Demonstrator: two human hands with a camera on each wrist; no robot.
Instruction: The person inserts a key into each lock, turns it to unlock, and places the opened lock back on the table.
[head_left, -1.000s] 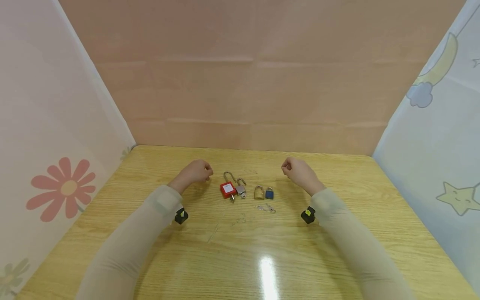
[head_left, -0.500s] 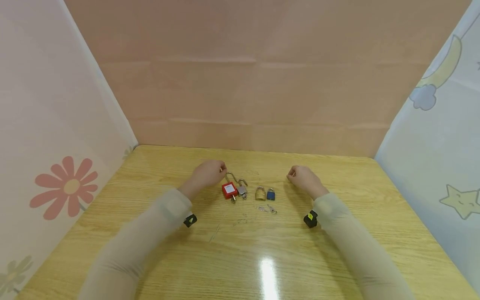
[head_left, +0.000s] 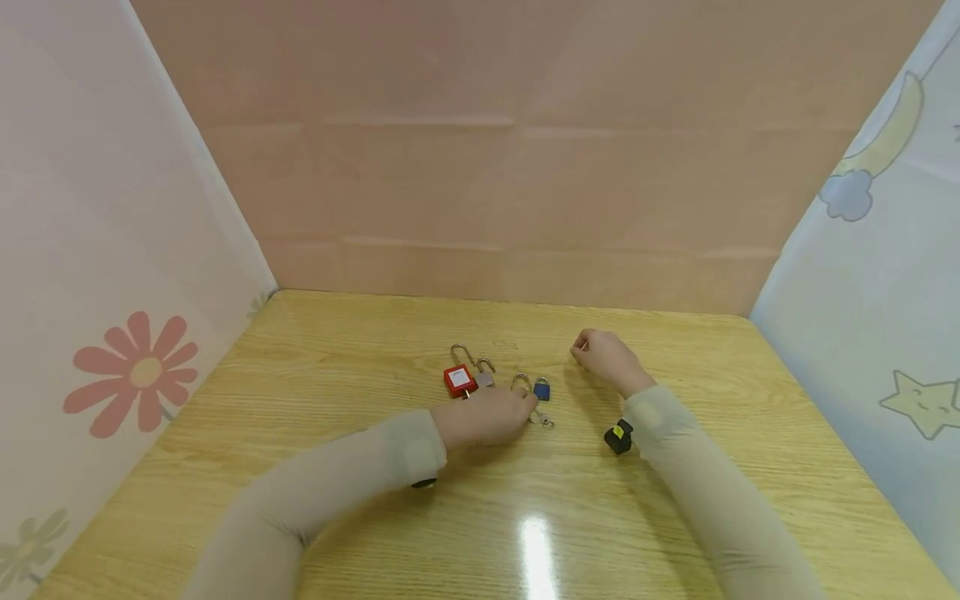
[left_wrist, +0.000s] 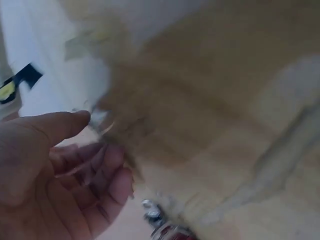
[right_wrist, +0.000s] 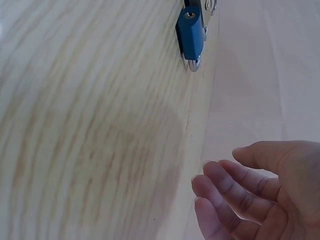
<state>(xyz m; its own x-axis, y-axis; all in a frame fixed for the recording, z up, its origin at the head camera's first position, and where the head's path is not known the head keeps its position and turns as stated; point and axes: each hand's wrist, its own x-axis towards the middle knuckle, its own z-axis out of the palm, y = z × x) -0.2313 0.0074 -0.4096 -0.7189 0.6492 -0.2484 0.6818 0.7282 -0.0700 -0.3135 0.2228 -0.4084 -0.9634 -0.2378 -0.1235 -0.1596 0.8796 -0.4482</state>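
Note:
My left hand [head_left: 491, 414] reaches across in front of the padlocks, its fingertips beside some small keys [head_left: 544, 420]. Blurred in the left wrist view, the keys [left_wrist: 99, 118] lie just past the thumb tip, and a gap shows between thumb and fingers. This hand partly covers a brass padlock [head_left: 521, 379] and a silver padlock [head_left: 485, 379]. A red padlock [head_left: 459, 380] with a white label lies left of them, its long shackle swung out. The blue padlock [head_left: 542, 390] has its shackle down. My right hand [head_left: 607, 360] hovers to the right, fingers loosely bent, holding nothing.
The wooden table [head_left: 360, 358] carries everything. A pinkish-brown backdrop [head_left: 495, 183] rises behind it, with patterned white panels at the left [head_left: 210, 275] and right [head_left: 847, 333]. A bright reflection lies on the table's near part.
My left hand has moved from left of the red padlock, first toward its shackle, then right and nearer to me, up to the keys. The right hand has stayed almost in place.

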